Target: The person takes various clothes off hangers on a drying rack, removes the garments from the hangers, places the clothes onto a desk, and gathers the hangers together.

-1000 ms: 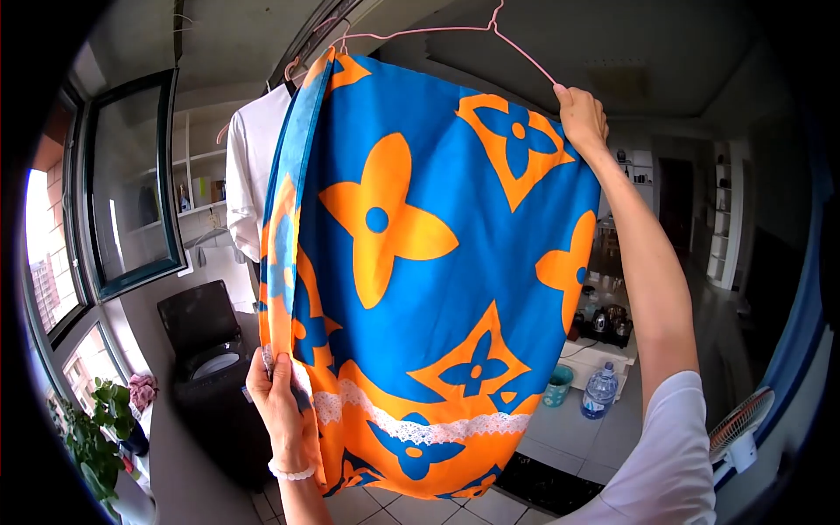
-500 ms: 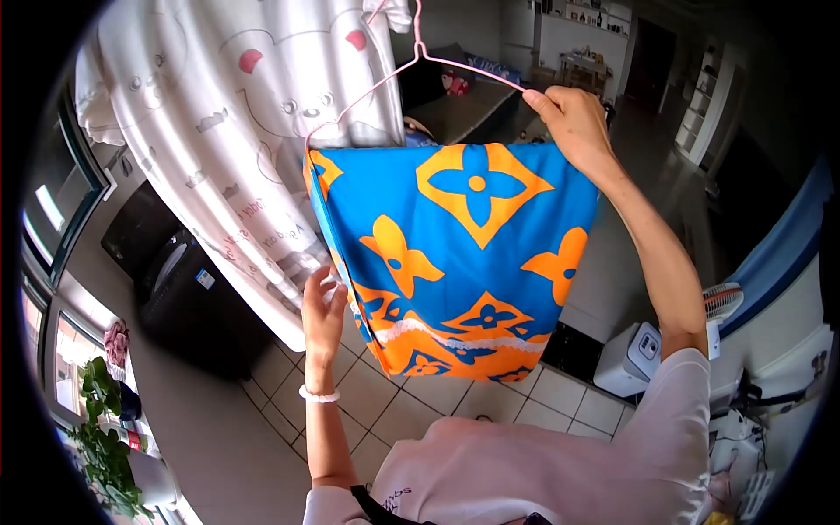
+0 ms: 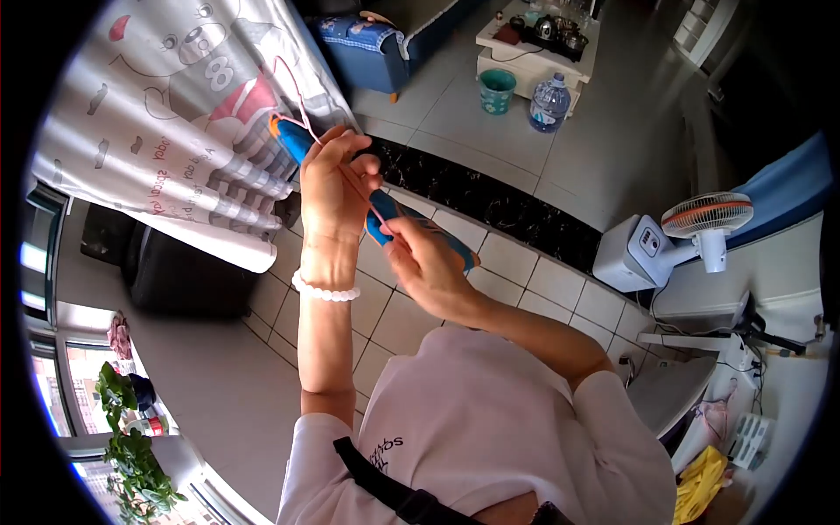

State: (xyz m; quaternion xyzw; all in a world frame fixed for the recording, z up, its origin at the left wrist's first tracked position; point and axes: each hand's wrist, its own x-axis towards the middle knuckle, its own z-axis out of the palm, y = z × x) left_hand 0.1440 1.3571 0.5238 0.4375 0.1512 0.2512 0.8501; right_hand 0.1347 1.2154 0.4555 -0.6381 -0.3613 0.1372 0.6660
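A pink clothes hanger (image 3: pixel 303 109) carries a blue and orange patterned cloth (image 3: pixel 289 140), seen almost edge-on from above. My left hand (image 3: pixel 334 188), with a white bead bracelet (image 3: pixel 325 289) at the wrist, is curled around the middle of the hanger and hides part of it. My right hand (image 3: pixel 429 267) pinches the hanger's near right end, with the cloth (image 3: pixel 442 241) showing beyond its fingers. Just left of the hanger hangs a white curtain (image 3: pixel 166 114) with cartoon prints; the hanger's hook overlaps it in view.
A black appliance (image 3: pixel 188 276) stands below the curtain. To the right are a white fan (image 3: pixel 707 219) and a white box-shaped appliance (image 3: pixel 627 254). A water jug (image 3: pixel 549 103) and green bin (image 3: pixel 497 92) stand beyond the dark floor strip (image 3: pixel 464 192). Plants (image 3: pixel 131 455) line the left window.
The hanger and cloth have turned from facing me to nearly edge-on and come lower. My left hand has risen to the hanger; my right hand has dropped inward. My view has tilted down.
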